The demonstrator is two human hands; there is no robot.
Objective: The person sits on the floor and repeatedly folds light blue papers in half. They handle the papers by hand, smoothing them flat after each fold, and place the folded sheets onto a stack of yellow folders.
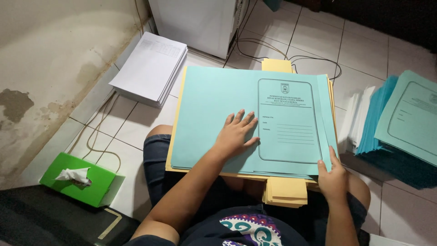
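Pale blue, the open paper folder (214, 105) lies across my lap on a stack of yellow folders (286, 191), a printed form panel on its right half. My left hand (234, 134) rests flat on it, grip spread; my right hand (333, 177) pinches its near right corner.

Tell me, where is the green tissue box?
The green cardboard tissue box sits on the tiled floor at lower left of the head view, beside the person's knee, near the stained wall.
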